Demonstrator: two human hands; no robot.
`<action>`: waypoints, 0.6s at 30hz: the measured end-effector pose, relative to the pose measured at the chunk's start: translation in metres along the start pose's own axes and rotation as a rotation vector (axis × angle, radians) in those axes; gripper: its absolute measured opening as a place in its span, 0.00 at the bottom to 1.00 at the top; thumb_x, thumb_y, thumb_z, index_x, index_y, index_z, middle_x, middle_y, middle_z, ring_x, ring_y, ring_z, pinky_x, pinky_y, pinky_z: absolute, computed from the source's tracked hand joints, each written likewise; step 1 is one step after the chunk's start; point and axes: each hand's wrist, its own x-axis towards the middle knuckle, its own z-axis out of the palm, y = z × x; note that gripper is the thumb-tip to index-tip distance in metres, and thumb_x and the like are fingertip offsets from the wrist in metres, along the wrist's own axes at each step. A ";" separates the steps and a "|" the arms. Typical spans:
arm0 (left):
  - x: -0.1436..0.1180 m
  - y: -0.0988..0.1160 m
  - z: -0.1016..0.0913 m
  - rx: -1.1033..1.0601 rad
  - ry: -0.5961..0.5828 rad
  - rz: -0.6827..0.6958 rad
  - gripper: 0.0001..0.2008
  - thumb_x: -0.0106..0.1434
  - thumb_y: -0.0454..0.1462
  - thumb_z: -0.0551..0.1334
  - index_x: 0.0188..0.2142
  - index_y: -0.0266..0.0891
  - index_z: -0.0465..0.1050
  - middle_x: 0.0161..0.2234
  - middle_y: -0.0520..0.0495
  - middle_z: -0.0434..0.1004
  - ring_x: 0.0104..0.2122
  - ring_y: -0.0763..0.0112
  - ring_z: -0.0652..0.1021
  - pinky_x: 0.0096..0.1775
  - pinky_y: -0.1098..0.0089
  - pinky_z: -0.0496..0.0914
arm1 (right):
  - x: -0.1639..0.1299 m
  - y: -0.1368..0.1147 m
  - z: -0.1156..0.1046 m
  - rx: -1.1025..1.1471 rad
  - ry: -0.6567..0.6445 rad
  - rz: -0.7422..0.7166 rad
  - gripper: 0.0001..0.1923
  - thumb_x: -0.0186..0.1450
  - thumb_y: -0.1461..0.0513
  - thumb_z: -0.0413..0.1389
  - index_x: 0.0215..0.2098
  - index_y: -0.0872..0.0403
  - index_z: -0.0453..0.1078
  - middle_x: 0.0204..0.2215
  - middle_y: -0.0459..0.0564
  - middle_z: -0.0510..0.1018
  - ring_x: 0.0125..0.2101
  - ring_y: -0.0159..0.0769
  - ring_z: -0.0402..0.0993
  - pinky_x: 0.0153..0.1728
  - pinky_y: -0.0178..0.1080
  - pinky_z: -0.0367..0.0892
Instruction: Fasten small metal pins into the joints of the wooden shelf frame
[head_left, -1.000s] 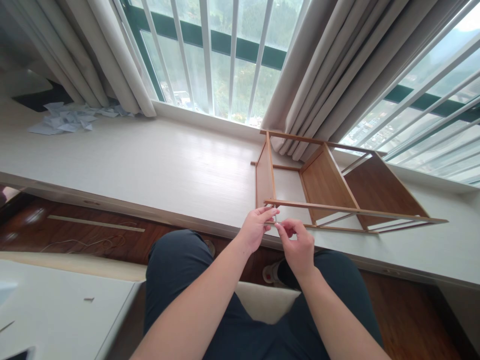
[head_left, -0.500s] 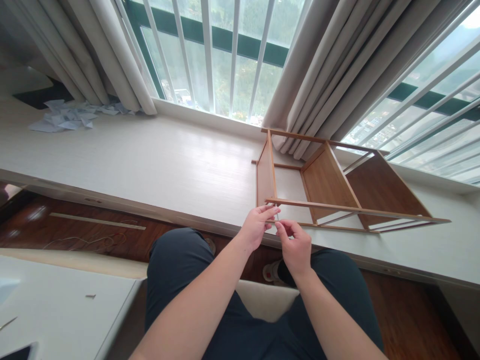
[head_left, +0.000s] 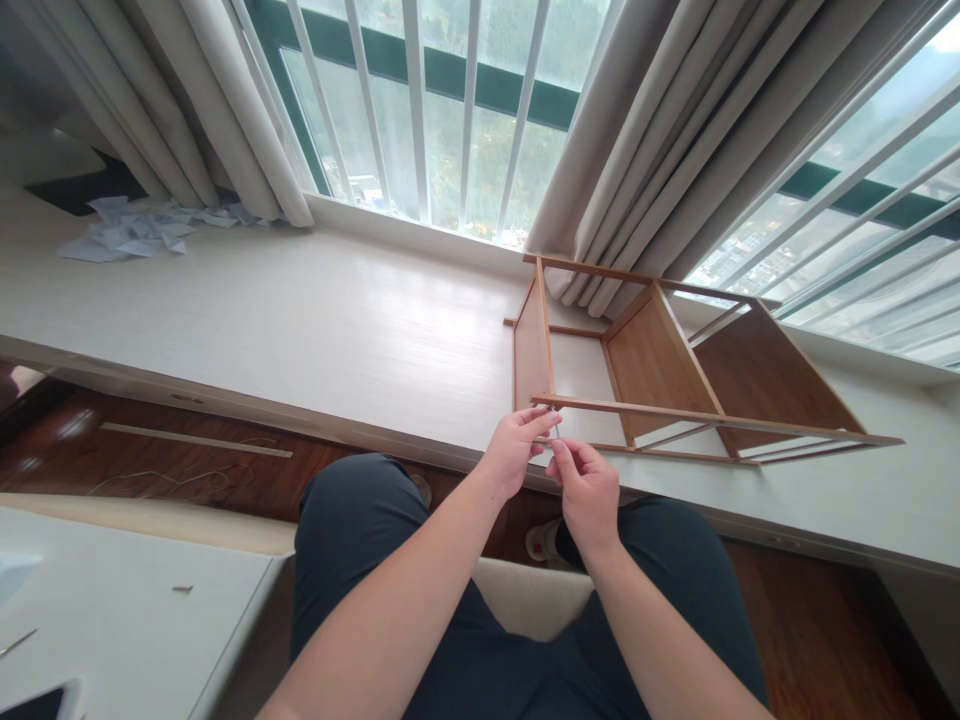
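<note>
Two bare hands meet at the near corner of one wooden shelf frame [head_left: 645,370] lying on its side on the pale, wood-grained window counter [head_left: 300,320]. The left hand [head_left: 514,450] rests its fingers on a thin front rail; the right hand [head_left: 589,490] pinches a small slim metal piece [head_left: 556,428] between thumb and forefinger, just below that rail. Smooth brown panels divide the frame. Crumpled white papers [head_left: 127,235] lie far left by pleated beige curtains [head_left: 660,130].
</note>
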 end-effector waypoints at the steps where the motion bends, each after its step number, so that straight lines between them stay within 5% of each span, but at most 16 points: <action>1: 0.000 0.000 0.000 0.003 0.001 0.002 0.20 0.43 0.44 0.79 0.31 0.34 0.79 0.29 0.49 0.71 0.29 0.77 0.68 0.28 0.73 0.59 | 0.000 -0.001 0.001 0.020 -0.003 0.014 0.21 0.67 0.46 0.59 0.35 0.55 0.78 0.19 0.45 0.74 0.21 0.34 0.68 0.25 0.36 0.64; 12: 0.004 -0.004 -0.001 0.013 0.020 0.016 0.20 0.43 0.45 0.79 0.30 0.34 0.79 0.28 0.49 0.71 0.28 0.77 0.68 0.29 0.72 0.59 | -0.001 -0.001 0.002 0.111 -0.054 0.105 0.22 0.67 0.45 0.58 0.35 0.56 0.76 0.20 0.46 0.74 0.20 0.33 0.66 0.22 0.35 0.64; 18: 0.003 -0.003 -0.001 0.010 0.003 0.008 0.20 0.44 0.45 0.79 0.30 0.35 0.79 0.29 0.48 0.72 0.29 0.75 0.69 0.31 0.71 0.61 | 0.002 0.001 -0.001 0.007 -0.056 0.000 0.18 0.65 0.48 0.62 0.41 0.54 0.73 0.25 0.46 0.78 0.25 0.35 0.74 0.27 0.36 0.68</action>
